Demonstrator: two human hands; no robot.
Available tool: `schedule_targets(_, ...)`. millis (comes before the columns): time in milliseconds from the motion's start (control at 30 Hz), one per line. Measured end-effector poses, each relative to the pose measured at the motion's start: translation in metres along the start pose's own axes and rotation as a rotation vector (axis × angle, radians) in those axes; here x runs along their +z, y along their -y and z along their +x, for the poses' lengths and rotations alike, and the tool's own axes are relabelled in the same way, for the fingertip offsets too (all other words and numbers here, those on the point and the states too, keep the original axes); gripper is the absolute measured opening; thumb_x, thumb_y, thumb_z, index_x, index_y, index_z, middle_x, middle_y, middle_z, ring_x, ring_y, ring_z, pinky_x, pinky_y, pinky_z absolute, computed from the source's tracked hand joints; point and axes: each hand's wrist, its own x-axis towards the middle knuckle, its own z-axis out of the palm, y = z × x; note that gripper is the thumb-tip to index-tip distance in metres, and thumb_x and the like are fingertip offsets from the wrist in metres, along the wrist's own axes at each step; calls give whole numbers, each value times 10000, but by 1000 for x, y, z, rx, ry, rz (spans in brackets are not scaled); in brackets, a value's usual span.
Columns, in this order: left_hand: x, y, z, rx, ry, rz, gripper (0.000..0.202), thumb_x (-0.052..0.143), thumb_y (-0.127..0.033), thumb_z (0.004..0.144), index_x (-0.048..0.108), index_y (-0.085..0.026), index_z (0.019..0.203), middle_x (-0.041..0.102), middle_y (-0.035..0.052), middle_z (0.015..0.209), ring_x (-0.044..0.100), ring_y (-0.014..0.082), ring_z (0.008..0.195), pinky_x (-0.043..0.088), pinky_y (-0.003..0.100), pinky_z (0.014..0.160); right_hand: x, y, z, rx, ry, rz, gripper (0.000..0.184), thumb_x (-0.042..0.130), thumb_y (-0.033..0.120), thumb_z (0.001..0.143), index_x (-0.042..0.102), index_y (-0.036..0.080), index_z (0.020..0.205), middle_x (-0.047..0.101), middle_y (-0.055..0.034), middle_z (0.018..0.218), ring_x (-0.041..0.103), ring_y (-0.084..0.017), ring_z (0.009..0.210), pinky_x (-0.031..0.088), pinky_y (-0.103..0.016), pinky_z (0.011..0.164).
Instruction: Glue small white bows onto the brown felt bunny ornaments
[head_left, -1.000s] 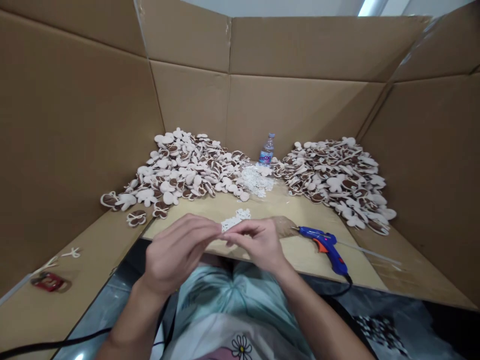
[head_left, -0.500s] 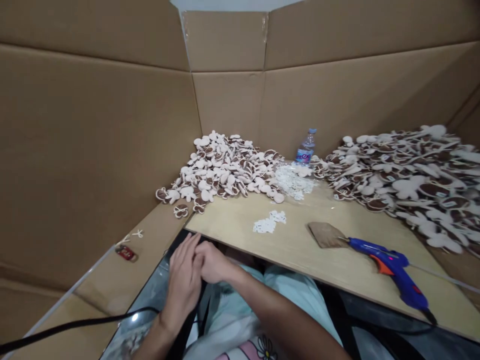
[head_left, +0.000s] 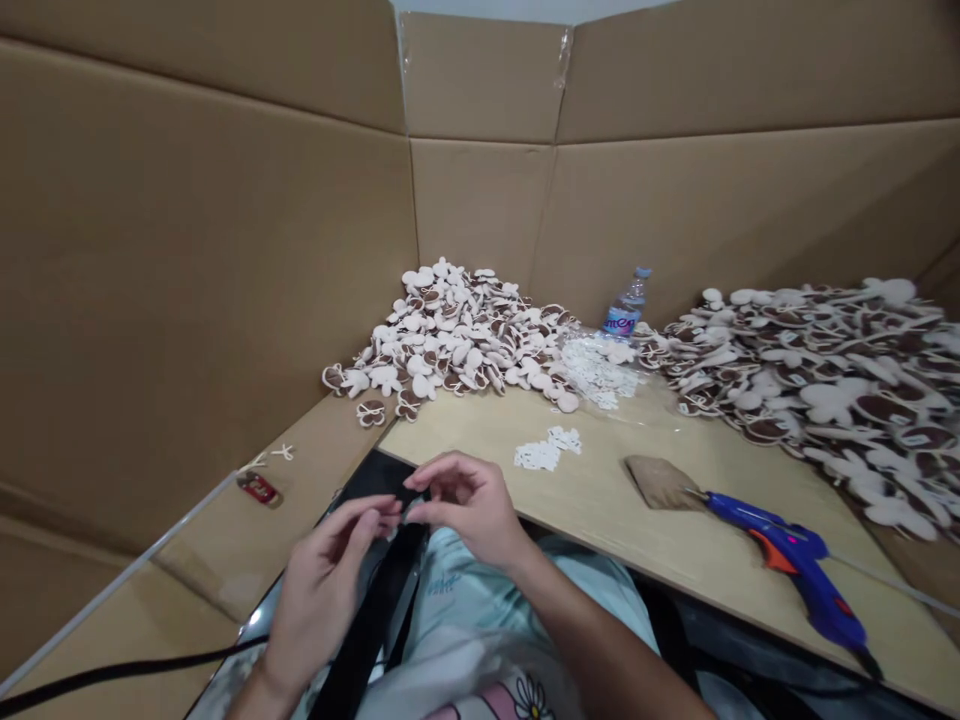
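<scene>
Here we go, both arms drawn in low in front of the body! The left hand (head_left: 326, 570) sits lower, palm tilted up and inward, fingers reaching across to the right. The right hand (head_left: 469, 505) comes in higher, its back turned up, fingers curled and pointing left. And look at that, the left fingertips (head_left: 382, 512) and the right fingertips (head_left: 424, 510) are just about meeting! Anything between them is too small to tell. The left forearm (head_left: 262, 680) drops to the bottom edge, and the right forearm (head_left: 592, 640) slants away down to the right.
</scene>
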Motion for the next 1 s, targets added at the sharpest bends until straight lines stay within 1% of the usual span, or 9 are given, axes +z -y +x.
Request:
schedule_targets(67, 1, -16, -5, -5, 68, -115, 230, 641, -369, 840, 732, -215, 984, 786, 56, 862, 741, 208, 770, 609, 300, 740, -1, 3, -2, -106, -16, -97, 295, 857, 247, 623, 707, 214, 875, 739, -31, 880, 658, -153, 770, 521, -285, 671)
schedule_targets(167, 4, -28, -9, -18, 123, -191, 173, 709, -311, 792, 757, -242, 944, 790, 37, 857, 744, 207, 767, 616, 281, 711, -3, 10, -4, -225, 25, -197, 292, 833, 217, 659, 692, 222, 914, 717, -24, 878, 637, -150, 778, 502, -284, 674)
schedule_targets(400, 6, -29, -10, 55, 45, -45, 86, 725, -284, 784, 791, -231, 799, 791, 22, 786, 736, 202, 701, 612, 266, 659, -7, 16, -8, -373, 112, -486, 263, 770, 238, 753, 670, 228, 997, 692, -41, 908, 628, -162, 809, 525, -302, 691)
schedule_targets(500, 5, -23, -11, 74, 1, 60, 119, 694, -279, 814, 771, -213, 754, 776, 7, 719, 719, 185, 640, 591, 234, 576, -9, 17, -11, -303, 133, -529, 295, 779, 252, 753, 668, 226, 1024, 684, -43, 935, 614, -156, 811, 517, -290, 684)
schedule_targets(600, 6, -19, -10, 160, -64, 103, 91, 678, -222, 832, 756, -212, 786, 769, -5, 743, 708, 156, 648, 567, 197, 569, -11, 18, -13, -136, 161, -430, 382, 815, 278, 708, 672, 237, 1060, 686, -37, 982, 611, -148, 812, 519, -280, 675)
schedule_targets(700, 11, -21, -7, 398, -142, 75, 126, 682, -115, 818, 752, -215, 848, 757, -2, 814, 701, 137, 718, 567, 196, 664, -12, 19, -15, 3, 263, -284, 648, 877, 270, 610, 626, 273, 1207, 669, -59, 1166, 626, -181, 934, 549, -317, 744)
schedule_targets(800, 16, -25, -2, 617, -151, 47, 243, 656, -19, 812, 746, -207, 936, 726, 15, 885, 682, 125, 781, 560, 197, 698, -11, 17, -17, 87, 375, -144, 942, 916, 220, 516, 511, 329, 1359, 571, -71, 1371, 610, -235, 1094, 554, -394, 871)
schedule_targets(900, 20, -24, 2, 722, -120, 64, 304, 632, 23, 813, 730, -191, 1006, 690, 31, 925, 656, 122, 815, 553, 203, 693, -9, 14, -21, 166, 441, -34, 1114, 928, 166, 453, 422, 339, 1431, 500, -77, 1447, 574, -273, 1186, 515, -454, 982)
schedule_targets(1000, 21, -19, 5, 800, -99, 140, 302, 614, 22, 821, 714, -163, 1037, 666, 54, 945, 633, 137, 837, 543, 232, 688, -6, 12, -25, 232, 464, 30, 1218, 934, 140, 411, 360, 313, 1471, 515, -94, 1426, 566, -286, 1200, 502, -465, 1010)
